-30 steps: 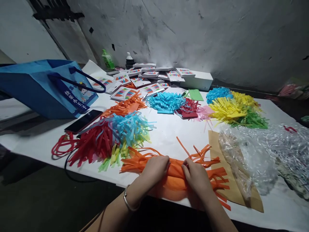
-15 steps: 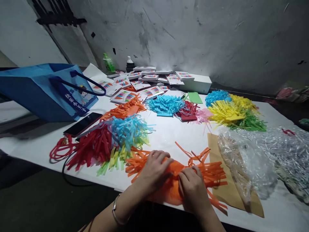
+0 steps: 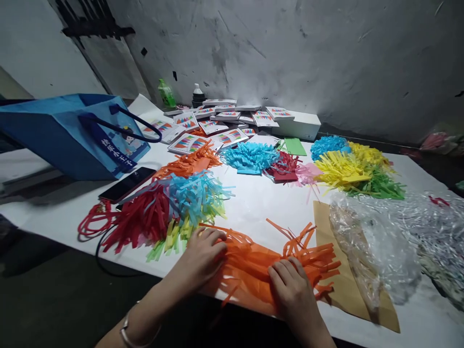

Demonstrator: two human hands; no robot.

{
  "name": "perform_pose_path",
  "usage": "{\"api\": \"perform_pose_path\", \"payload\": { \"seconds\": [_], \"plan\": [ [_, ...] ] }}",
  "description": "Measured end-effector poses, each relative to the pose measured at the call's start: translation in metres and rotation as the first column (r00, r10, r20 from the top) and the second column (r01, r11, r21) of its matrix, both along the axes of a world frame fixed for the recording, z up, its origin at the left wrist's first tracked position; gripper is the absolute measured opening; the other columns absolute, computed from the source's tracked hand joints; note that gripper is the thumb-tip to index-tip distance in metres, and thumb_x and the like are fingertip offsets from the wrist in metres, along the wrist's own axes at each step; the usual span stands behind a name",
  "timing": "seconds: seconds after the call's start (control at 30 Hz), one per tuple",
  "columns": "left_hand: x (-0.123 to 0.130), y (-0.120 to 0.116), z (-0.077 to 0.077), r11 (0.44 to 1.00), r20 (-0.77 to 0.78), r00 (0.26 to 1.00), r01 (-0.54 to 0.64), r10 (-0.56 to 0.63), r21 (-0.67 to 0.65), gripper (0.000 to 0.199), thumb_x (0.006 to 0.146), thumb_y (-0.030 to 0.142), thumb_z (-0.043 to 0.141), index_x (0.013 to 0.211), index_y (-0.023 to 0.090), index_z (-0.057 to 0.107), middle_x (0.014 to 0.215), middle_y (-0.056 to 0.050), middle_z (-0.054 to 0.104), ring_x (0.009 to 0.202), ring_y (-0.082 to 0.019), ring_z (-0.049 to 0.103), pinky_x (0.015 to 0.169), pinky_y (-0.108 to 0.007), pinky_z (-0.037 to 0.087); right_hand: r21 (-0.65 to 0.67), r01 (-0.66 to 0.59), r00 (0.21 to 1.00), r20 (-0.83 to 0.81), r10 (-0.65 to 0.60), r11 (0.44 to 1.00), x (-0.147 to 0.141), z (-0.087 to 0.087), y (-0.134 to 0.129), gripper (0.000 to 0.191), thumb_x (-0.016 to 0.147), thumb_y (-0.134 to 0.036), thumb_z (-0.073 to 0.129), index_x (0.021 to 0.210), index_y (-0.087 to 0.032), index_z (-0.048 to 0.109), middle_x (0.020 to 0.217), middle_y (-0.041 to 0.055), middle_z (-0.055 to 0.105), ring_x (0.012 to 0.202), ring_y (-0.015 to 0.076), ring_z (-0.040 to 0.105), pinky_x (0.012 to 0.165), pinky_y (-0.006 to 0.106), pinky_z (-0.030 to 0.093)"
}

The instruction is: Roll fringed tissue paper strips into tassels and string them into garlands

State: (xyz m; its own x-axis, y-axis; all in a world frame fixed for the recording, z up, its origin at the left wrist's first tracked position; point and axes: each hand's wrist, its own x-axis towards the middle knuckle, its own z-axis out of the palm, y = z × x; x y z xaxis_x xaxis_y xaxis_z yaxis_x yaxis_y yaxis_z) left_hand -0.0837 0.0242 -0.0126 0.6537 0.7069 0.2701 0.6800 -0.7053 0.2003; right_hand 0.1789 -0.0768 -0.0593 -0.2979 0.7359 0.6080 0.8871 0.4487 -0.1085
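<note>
Orange fringed tissue paper [image 3: 250, 263] lies at the near edge of the white table, its strips fanning out left and right. My left hand [image 3: 208, 251] is closed on the left part of the paper, fingers curled over the strips. On the right part rests my right hand [image 3: 290, 280], its fingers bent and pressed together on the paper. What lies under both hands' fingertips is hidden. Left of my left hand is a pile of red tassels [image 3: 141, 217] and light blue fringe [image 3: 194, 193].
A blue bag [image 3: 65, 135] and a phone [image 3: 126, 185] stand and lie at the left. Patterned boxes [image 3: 188, 143] are piled at the back. Yellow fringe [image 3: 340, 166] sits at the back right, with brown paper [image 3: 329, 275] and clear plastic [image 3: 384, 251] nearer.
My left hand has moved left along the orange paper, and the middle of the paper is now uncovered and more spread out. My right hand has stayed nearly in place.
</note>
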Motion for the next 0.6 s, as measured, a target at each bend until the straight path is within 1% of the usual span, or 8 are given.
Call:
{"api": "perform_pose_path", "payload": {
  "seconds": [0.07, 0.13, 0.17, 0.23, 0.3, 0.37, 0.47, 0.6],
  "plan": [
    [-0.01, -0.002, 0.01, 0.994, 0.053, 0.993, -0.109, 0.108, 0.019, 0.008, 0.09, 0.021, 0.057, 0.093, 0.023, 0.064, 0.115, -0.009, 0.064, 0.108, -0.03, 0.055, 0.099, -0.052, 0.036, -0.008, 0.012, 1.0, -0.011, -0.012, 1.0, 0.0, 0.0, -0.001, 0.034, 0.1, -0.01, 0.035, 0.103, -0.017, 0.068, 0.094, 0.0066, 0.071, 0.092, 0.0214, 0.061, 0.104, 0.042, 0.037],
    [-0.004, -0.008, 0.017, 0.979, 0.1, 0.979, -0.186, 0.177, 0.085, 0.018, 0.091, 0.023, 0.057, 0.107, 0.022, 0.063, 0.126, -0.013, 0.059, 0.117, -0.034, 0.051, 0.102, -0.055, 0.034, -0.014, 0.023, 1.0, -0.021, -0.023, 1.0, -0.001, 0.002, -0.001, 0.034, 0.101, -0.011, 0.034, 0.103, -0.017, 0.068, 0.093, 0.0066, 0.071, 0.091, 0.0214, 0.062, 0.104, 0.042, 0.036],
    [0.004, -0.013, 0.018, 0.979, 0.115, 0.981, -0.166, 0.153, 0.114, 0.025, 0.09, 0.023, 0.058, 0.115, 0.022, 0.061, 0.13, -0.015, 0.057, 0.12, -0.035, 0.049, 0.104, -0.057, 0.032, -0.01, 0.025, 0.999, -0.027, -0.026, 1.0, -0.002, 0.003, -0.002, 0.034, 0.101, -0.01, 0.034, 0.103, -0.016, 0.068, 0.093, 0.0067, 0.071, 0.091, 0.0212, 0.062, 0.105, 0.043, 0.036],
    [0.028, -0.022, 0.014, 0.991, 0.11, 0.993, 0.016, -0.031, 0.129, 0.031, 0.09, 0.023, 0.061, 0.121, 0.023, 0.058, 0.131, -0.013, 0.058, 0.123, -0.033, 0.047, 0.108, -0.055, 0.027, 0.007, 0.007, 1.0, -0.026, -0.007, 1.0, -0.003, 0.007, -0.003, 0.033, 0.1, -0.007, 0.035, 0.107, -0.014, 0.067, 0.095, 0.0076, 0.072, 0.093, 0.0211, 0.063, 0.105, 0.043, 0.036],
    [0.051, -0.028, 0.002, 0.972, 0.096, 0.972, 0.2, -0.213, 0.124, 0.017, 0.092, 0.018, 0.063, 0.108, 0.024, 0.062, 0.117, -0.006, 0.066, 0.115, -0.028, 0.052, 0.109, -0.051, 0.024, 0.043, -0.025, 0.999, -0.023, 0.026, 0.999, -0.004, 0.01, -0.005, 0.032, 0.1, -0.005, 0.037, 0.11, -0.012, 0.066, 0.097, 0.0087, 0.073, 0.096, 0.0208, 0.064, 0.106, 0.042, 0.036],
    [0.065, -0.029, -0.013, 0.953, 0.088, 0.954, 0.274, -0.287, 0.131, 0.008, 0.093, 0.015, 0.063, 0.09, 0.022, 0.062, 0.096, -0.001, 0.068, 0.101, -0.023, 0.056, 0.105, -0.047, 0.025, 0.054, -0.045, 0.999, -0.025, 0.047, 0.997, -0.004, 0.009, -0.008, 0.033, 0.101, -0.006, 0.035, 0.109, -0.012, 0.066, 0.095, 0.0079, 0.073, 0.095, 0.0201, 0.063, 0.105, 0.041, 0.035],
    [0.064, -0.028, -0.03, 0.954, 0.082, 0.952, 0.287, -0.294, 0.086, 0.013, 0.095, 0.018, 0.065, 0.083, 0.02, 0.061, 0.083, 0.001, 0.065, 0.09, -0.02, 0.056, 0.097, -0.043, 0.028, 0.001, -0.025, 0.997, -0.075, 0.025, 1.0, -0.002, 0.002, -0.012, 0.037, 0.105, -0.016, 0.031, 0.102, -0.016, 0.067, 0.095, 0.0059, 0.072, 0.096, 0.0211, 0.061, 0.103, 0.04, 0.034],
    [0.056, -0.028, -0.033, 0.983, 0.067, 0.981, 0.183, -0.181, -0.016, 0.01, 0.094, 0.02, 0.066, 0.085, 0.02, 0.062, 0.086, 0.001, 0.067, 0.089, -0.02, 0.056, 0.09, -0.04, 0.03, -0.14, 0.045, 0.979, -0.19, -0.071, 0.989, 0.001, -0.001, -0.01, 0.036, 0.106, -0.027, 0.032, 0.094, -0.023, 0.065, 0.092, 0.0027, 0.068, 0.093, 0.0211, 0.058, 0.096, 0.041, 0.032]
  ]
}}
